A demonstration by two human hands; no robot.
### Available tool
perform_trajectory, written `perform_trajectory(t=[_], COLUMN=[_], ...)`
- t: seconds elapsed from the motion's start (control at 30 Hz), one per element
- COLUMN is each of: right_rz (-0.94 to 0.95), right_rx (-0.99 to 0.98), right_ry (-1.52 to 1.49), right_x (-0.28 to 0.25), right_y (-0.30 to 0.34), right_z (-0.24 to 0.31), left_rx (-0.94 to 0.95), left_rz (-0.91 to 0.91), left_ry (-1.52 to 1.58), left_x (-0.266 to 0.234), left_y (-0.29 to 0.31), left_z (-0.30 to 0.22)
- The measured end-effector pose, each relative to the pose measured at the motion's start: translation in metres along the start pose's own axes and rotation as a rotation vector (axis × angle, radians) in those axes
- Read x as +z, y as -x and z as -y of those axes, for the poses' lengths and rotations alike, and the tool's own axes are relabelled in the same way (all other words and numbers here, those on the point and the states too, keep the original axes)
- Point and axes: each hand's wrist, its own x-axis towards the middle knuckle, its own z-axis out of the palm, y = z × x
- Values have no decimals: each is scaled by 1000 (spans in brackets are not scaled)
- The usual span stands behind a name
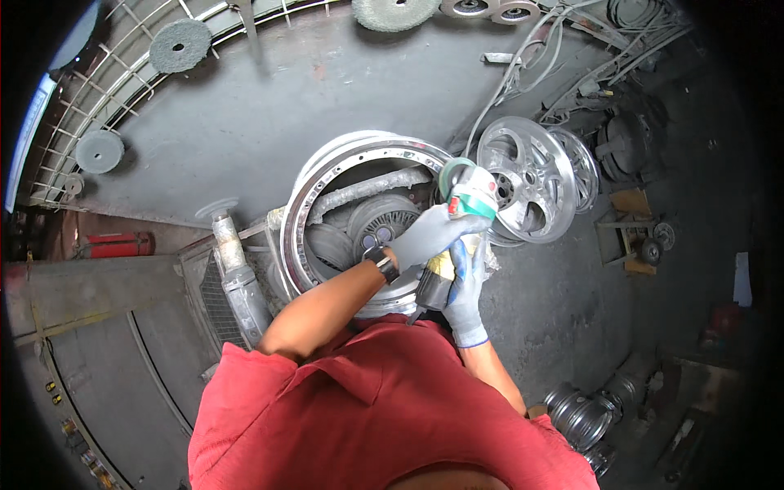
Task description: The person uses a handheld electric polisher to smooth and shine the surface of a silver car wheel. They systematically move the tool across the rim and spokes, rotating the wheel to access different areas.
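Observation:
An angle grinder [476,194] with a white and green head is held in front of my chest, its dark rear end toward me. My left hand [431,235], in a grey glove, is closed round it just behind the head. Farther back, my right hand [465,294], in a grey and blue glove, grips its yellow-wrapped body. The round greenish disc [452,175] is close to the right edge of a large bare metal wheel rim [308,189]. Whether disc and rim touch, I cannot tell. Through the rim's opening a finned wheel centre [384,219] shows.
Polished spoked wheels [545,181] lean just right of the grinder. Grinding discs [180,46] hang on a wire rack at the upper left. A metal cylinder [238,286] stands left of the rim. Cables [523,61] run down the wall; more rims [578,415] lie at the lower right.

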Motion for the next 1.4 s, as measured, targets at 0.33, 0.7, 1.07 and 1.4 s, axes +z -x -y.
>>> perform_trajectory(t=[0.33,0.7,1.07,1.4], right_rz=[731,119,548,1163], right_rx=[-228,138,323,54], right_ry=[437,-126,11,592], right_x=[61,14,76,142], right_y=[-32,-4,-24,-27], right_z=[41,44,122,136], left_rx=[346,69,239,477], left_rz=[-658,-73,-480,-984], left_ry=[401,39,786,492], left_x=[-31,-2,-21,-27], left_y=[113,10,75,166], left_z=[16,-8,-45,-52])
